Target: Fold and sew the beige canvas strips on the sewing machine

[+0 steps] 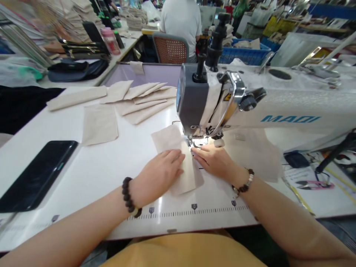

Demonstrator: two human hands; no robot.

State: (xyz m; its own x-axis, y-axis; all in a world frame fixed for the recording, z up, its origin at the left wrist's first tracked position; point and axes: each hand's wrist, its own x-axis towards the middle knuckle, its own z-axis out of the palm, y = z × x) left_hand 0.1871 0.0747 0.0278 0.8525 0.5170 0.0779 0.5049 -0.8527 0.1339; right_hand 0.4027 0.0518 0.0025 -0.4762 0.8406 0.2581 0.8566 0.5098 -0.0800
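Observation:
A beige fabric piece (169,139) lies on the white table under the presser foot (194,142) of a white sewing machine (278,107). My left hand (160,172) rests flat on the fabric's left side with its fingers stretched out. To the right of the needle, my right hand (214,159) lies on the fabric with its fingertips close to the presser foot. Both wrists wear bead bracelets.
A black phone (36,174) lies at the table's left front. Several beige fabric pieces (139,100) are spread at the back, one (99,124) apart. Pink snips (315,184) lie at right. A person (180,22) sits behind on a chair. A ruler strip (194,212) runs along the front edge.

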